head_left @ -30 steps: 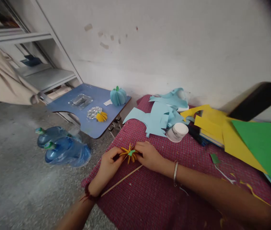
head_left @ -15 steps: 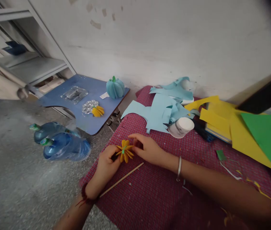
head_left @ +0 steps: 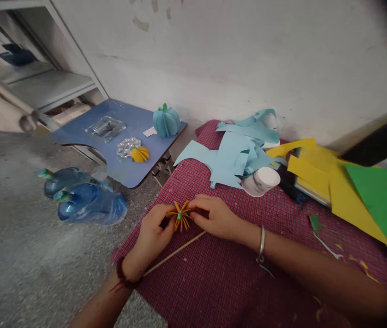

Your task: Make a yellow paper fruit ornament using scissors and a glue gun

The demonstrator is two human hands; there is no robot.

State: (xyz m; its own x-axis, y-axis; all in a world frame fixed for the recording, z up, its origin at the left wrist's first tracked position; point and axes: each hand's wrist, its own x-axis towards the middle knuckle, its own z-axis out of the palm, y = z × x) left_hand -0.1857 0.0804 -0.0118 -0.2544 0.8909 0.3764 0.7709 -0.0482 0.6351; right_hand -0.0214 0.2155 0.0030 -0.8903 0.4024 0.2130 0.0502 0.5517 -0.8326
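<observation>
Between my two hands is a small yellow paper pumpkin (head_left: 180,217) with fanned-out segments and a bit of green at its centre. My left hand (head_left: 155,231) pinches its left side. On the right side, the thumb and fingers of my right hand (head_left: 215,217) close on the edges of its segments. A thin wooden stick (head_left: 174,253) lies on the red checked cloth (head_left: 210,282) just below the hands. Farther off on the blue table stand a finished-looking light blue paper pumpkin (head_left: 166,121) and another small yellow one (head_left: 140,154).
Light blue paper offcuts (head_left: 227,157) and a white paper cup (head_left: 261,181) lie beyond my right hand. Yellow sheets (head_left: 347,196) and a green sheet (head_left: 384,196) are at the right. Large water bottles (head_left: 90,202) lie on the floor left of the blue table (head_left: 125,175).
My right hand's fingers have closed onto the yellow pumpkin's right side. The pumpkin has tilted, so its segments now show edge-on around the green centre.
</observation>
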